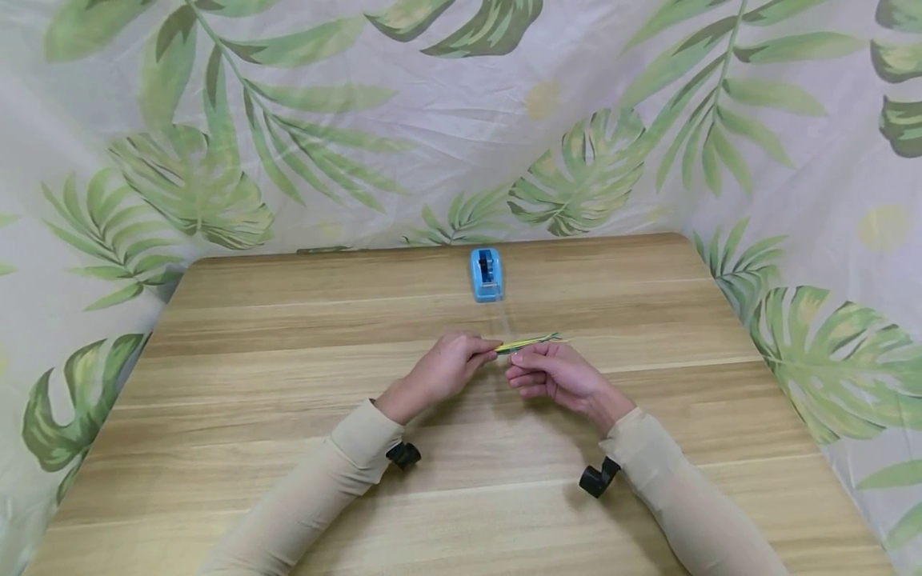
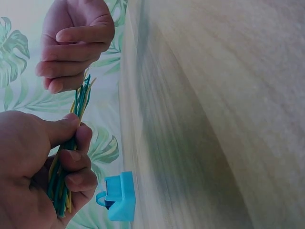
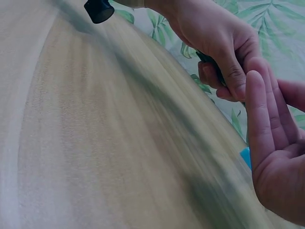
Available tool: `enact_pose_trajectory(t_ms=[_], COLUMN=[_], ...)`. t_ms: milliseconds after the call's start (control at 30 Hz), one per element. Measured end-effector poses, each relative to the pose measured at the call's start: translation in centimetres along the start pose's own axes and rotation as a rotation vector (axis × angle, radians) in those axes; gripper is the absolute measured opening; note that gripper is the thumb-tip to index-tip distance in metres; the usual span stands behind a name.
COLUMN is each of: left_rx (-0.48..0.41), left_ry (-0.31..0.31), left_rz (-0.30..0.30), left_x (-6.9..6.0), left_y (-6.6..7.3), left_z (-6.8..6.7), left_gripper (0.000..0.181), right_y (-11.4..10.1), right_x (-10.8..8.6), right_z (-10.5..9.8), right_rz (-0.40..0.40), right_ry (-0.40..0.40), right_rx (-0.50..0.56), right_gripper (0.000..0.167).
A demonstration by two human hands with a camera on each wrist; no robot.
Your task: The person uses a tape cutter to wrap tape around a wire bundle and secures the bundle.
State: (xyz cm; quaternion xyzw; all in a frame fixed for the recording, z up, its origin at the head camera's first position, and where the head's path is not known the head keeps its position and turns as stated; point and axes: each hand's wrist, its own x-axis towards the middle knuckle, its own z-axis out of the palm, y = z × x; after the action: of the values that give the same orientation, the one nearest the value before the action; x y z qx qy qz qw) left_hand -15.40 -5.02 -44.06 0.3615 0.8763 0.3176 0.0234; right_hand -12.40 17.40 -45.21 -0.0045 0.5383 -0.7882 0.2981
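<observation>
My left hand [image 1: 452, 364] grips a bundle of thin green and yellow wires [image 2: 58, 183] above the table, their loose ends sticking out past the thumb. Just to its right is my right hand [image 1: 555, 374], thumb and forefinger pinched together and the other fingers loosely bent. A strip of clear tape [image 1: 506, 316] runs from the blue tape dispenser [image 1: 477, 276] toward the right fingertips, passing by the wires. The pinched tape end is mostly hidden by the fingers. In the right wrist view, the left hand [image 3: 217, 40] covers most of the bundle.
The wood-grain table [image 1: 288, 448] reaches back to a leaf-patterned cloth [image 1: 461, 120] that hangs behind and at the sides. Small black cameras [image 1: 596, 480] are fixed at both wrists, below the sleeve cuffs.
</observation>
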Motion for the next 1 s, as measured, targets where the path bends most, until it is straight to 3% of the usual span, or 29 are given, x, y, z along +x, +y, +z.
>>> enact_pose_trajectory(t_ms=[300,1000], left_rx=[-0.014,-0.043], left_ry=[0.008,-0.009], left_rz=[-0.002,-0.087], left_x=[0.1,0.2], left_y=[0.1,0.4], left_z=[0.1,-0.2], left_gripper=[0.024,0.02], right_y=[0.5,1.5], right_x=[0.0,0.5], right_z=[0.0,-0.1], right_rz=[0.005,0.016], right_ry=[0.014,0.037], right_rx=[0.009,0.043], right_gripper=[0.016,0.016])
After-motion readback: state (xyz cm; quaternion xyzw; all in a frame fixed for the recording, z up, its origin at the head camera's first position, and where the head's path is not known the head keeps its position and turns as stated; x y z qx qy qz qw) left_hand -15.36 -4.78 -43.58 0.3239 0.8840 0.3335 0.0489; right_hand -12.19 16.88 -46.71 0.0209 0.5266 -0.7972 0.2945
